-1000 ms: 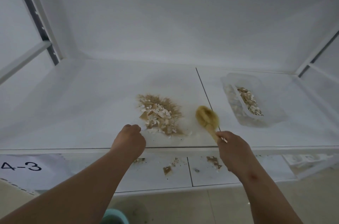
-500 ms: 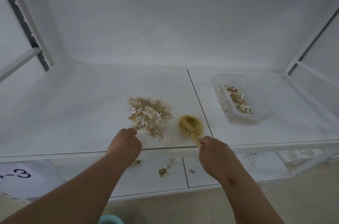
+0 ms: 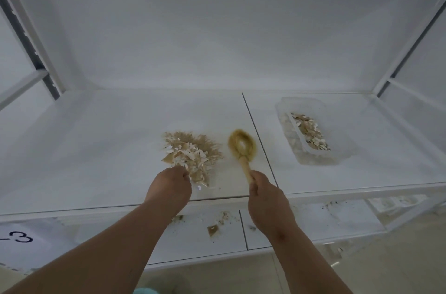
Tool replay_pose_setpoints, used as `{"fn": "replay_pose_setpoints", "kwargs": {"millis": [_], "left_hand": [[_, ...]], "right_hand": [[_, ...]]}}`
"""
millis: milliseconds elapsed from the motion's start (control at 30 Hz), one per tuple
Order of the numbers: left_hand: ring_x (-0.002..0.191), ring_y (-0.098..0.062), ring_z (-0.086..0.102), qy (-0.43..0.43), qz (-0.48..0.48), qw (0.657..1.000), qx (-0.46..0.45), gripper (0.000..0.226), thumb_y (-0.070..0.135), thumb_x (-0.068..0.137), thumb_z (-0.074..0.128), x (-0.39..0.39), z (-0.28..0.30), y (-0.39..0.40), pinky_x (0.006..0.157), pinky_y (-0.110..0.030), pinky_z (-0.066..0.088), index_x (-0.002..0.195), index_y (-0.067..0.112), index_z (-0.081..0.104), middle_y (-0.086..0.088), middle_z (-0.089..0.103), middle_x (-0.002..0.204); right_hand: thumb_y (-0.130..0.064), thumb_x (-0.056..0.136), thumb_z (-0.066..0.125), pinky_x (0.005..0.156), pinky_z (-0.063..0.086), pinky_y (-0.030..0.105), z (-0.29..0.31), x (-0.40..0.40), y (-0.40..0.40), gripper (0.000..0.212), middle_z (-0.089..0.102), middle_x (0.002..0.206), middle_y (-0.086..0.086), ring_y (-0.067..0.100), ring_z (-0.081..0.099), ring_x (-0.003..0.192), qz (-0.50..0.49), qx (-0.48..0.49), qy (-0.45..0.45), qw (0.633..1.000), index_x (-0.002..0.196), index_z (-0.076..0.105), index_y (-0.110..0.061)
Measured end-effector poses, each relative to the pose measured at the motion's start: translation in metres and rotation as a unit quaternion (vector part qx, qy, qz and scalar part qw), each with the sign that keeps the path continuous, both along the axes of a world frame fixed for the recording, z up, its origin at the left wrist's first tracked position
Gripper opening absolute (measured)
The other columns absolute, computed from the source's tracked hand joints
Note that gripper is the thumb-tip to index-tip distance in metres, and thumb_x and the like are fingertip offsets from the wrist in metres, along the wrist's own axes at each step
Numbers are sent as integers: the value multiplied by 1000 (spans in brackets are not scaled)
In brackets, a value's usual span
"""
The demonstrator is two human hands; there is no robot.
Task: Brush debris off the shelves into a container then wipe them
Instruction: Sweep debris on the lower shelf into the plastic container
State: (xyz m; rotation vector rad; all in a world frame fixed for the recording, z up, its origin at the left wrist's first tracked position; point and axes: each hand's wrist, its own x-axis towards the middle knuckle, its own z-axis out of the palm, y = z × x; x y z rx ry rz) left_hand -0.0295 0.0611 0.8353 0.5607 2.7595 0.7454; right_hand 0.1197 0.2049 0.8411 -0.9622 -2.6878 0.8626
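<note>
A: Which items are showing up only partly or unclearly?

B: The brush (image 3: 242,146) is blurring, so its bristles are not resolving; its handle end is disappearing inside the right hand (image 3: 267,199). The left hand (image 3: 169,186) is facing away from the camera, so its fingertips are hiding behind the knuckles. A transparent sheet edge seems to be glinting just beside that hand, but it is too faint to confirm.

A: What are the fingers doing?

B: The right hand's fingers are wrapping around the brush handle. The left hand's fingers are curling at the near edge of the debris pile (image 3: 191,157); what they are holding, if anything, cannot be told.

A: Where are the task items lying?

B: The debris pile is lying on the upper shelf (image 3: 96,149), left of the panel seam, with the brush head sitting between the pile and the seam. The clear container (image 3: 313,129) is standing on the right panel, well apart from the pile, and is holding more flakes. Loose debris scraps (image 3: 213,229) are lying on the lower shelf (image 3: 325,223).

A: Any legible writing?

B: A white label (image 3: 21,240) at the lower left is being cut off by the frame edge; only "-3" is reading clearly.
</note>
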Motion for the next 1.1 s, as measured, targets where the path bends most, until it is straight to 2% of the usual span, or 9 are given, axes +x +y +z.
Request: {"fn": "replay_pose_setpoints", "kwargs": {"millis": [133,233,367,433,500,600,733,933,1100], "left_hand": [[68,-13,57,3,5,1000,-17,26,21,94,38,6,1,19,59,-26,46,81,17,59,5,60,76],[83,-17,61,-22,10,1000,15,30,15,90,39,14,3,38,68,-26,49,107,26,62,5,64,99],[122,-20,46,-33,-12,999,19,64,-1,80,44,25,9,72,88,-30,46,138,27,44,3,44,137],[115,-15,51,-27,-19,999,26,48,9,87,47,32,13,93,85,-27,45,132,26,51,6,52,130],[91,-9,61,-35,-22,998,39,25,22,93,46,38,17,115,73,-24,48,111,28,63,8,65,105],[73,-9,63,-66,-9,995,74,19,22,93,46,51,22,152,61,-24,50,101,30,61,7,65,85],[73,-11,59,-141,-2,981,136,38,18,93,47,70,29,212,57,-21,44,130,24,50,4,61,95],[111,-25,56,-221,60,958,170,59,49,91,50,87,23,287,96,-38,47,140,18,42,-8,55,127],[99,-25,59,-246,94,945,195,55,39,86,61,93,15,326,86,-42,55,134,17,47,-7,57,118]], "right_hand": [[-21,101,26,71,49,34,-8,4,3,40,65,95,0,17,61,81,33,-28,-39,998,139,38,-25],[-23,103,29,70,49,33,-6,8,11,36,64,94,-3,14,60,79,10,-39,42,998,137,41,-25],[-24,103,33,65,43,28,-2,16,29,39,61,90,-7,11,58,73,-5,-58,145,988,141,37,-29],[-24,103,34,64,43,25,0,23,46,39,59,86,-10,7,55,69,-8,-70,164,984,141,38,-29],[-25,103,33,64,46,27,3,29,66,39,58,81,-12,5,54,68,-6,-74,173,982,141,39,-29],[-28,102,34,66,46,25,8,39,101,39,56,82,-14,3,53,70,9,-72,176,982,141,39,-29],[-32,103,34,66,39,20,11,54,154,40,53,86,-15,3,49,72,5,-64,176,982,142,40,-28],[-32,102,36,61,39,21,12,75,216,39,58,82,-13,3,51,64,19,-63,143,987,141,38,-33],[-33,99,42,58,41,23,8,86,248,40,54,70,-11,6,50,60,48,-82,103,990,138,36,-40]]}}
